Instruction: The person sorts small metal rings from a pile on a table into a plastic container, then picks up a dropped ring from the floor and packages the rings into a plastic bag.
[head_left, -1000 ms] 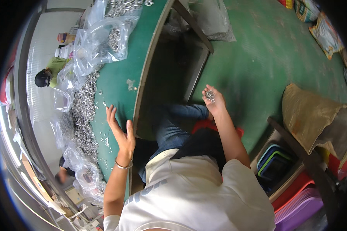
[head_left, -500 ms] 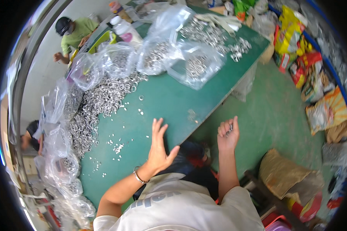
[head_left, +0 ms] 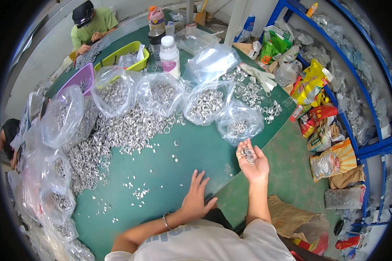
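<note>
My right hand is turned palm up beyond the table's right edge, its fingers loosely extended. A few small silver metal rings are cupped in it. Just beyond the fingertips is a clear plastic bag with rings inside. My left hand lies with fingers spread on the near edge of the green table, holding nothing. A large heap of silver rings spreads across the left and middle of the table, and small pale bits are scattered nearer me.
More bags of rings line the heap. Behind stand a purple basket, a yellow-green basket, and a white bottle. Pale gloves lie at the far right corner. A person in green sits across. Sacks and blue shelving stand right.
My right hand has turned palm up and its fingers have uncurled, showing the rings; it is closer to the bags. The view has shifted, and my left hand remains spread on the table edge.
</note>
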`<state>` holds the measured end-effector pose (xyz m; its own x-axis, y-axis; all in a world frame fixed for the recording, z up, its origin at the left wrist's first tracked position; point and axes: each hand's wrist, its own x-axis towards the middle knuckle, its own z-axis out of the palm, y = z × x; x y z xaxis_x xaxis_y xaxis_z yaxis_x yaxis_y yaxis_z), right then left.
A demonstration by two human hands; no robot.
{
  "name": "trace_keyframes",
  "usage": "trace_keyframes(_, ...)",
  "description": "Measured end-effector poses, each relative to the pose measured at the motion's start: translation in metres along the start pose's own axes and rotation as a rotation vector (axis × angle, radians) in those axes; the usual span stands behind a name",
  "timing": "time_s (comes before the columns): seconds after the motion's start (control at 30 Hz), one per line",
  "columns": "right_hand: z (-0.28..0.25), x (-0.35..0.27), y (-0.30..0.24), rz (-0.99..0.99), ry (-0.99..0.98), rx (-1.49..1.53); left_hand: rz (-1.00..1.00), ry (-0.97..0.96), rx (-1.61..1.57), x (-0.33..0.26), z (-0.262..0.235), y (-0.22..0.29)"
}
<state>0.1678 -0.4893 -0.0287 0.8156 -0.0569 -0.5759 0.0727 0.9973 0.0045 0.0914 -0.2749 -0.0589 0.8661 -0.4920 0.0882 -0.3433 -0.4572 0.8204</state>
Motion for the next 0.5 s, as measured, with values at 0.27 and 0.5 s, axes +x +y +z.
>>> trace_keyframes(0.27, 0.056, 0.041, -0.012, -0.051, 0.130, -0.231, -0.080, -0.003, 0.042, 0.002, -0.004, 0.004)
trace_keyframes(0.5, 0.082, 0.051, -0.009, -0.060, 0.022, -0.290, -0.105, 0.050, 0.074, 0.002, -0.004, 0.007)
